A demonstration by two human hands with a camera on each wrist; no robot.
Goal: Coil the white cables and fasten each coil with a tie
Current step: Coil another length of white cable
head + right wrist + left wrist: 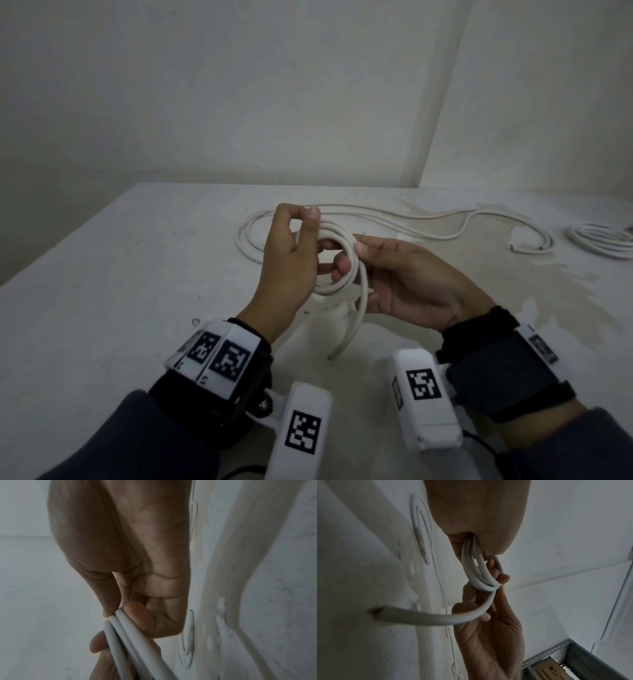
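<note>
Both hands work above the near middle of the white surface, lifted clear of it. The left hand has its fingers curled through a small coil of white cable, thumb and forefinger raised at the top of the loops, so the turns sit gripped against its palm. The right hand faces it palm-in, thumb and fingertips pinching the same coil at its right rim; the right wrist view shows three strands pressed side by side between thumb and forefinger. From the bottom of the coil a free tail curves down toward the person and ends in a cut tip hanging just above the surface, between the two wrists. Behind the hands the rest of the cable lies loose in long bends, looping out to the left and running right across the far part of the surface toward its back edge. Further right, near the frame's edge, a second coiled bundle lies flat, well apart from the hands. The left half of the surface runs bare to its left edge, and walls close in behind and to the right.
</note>
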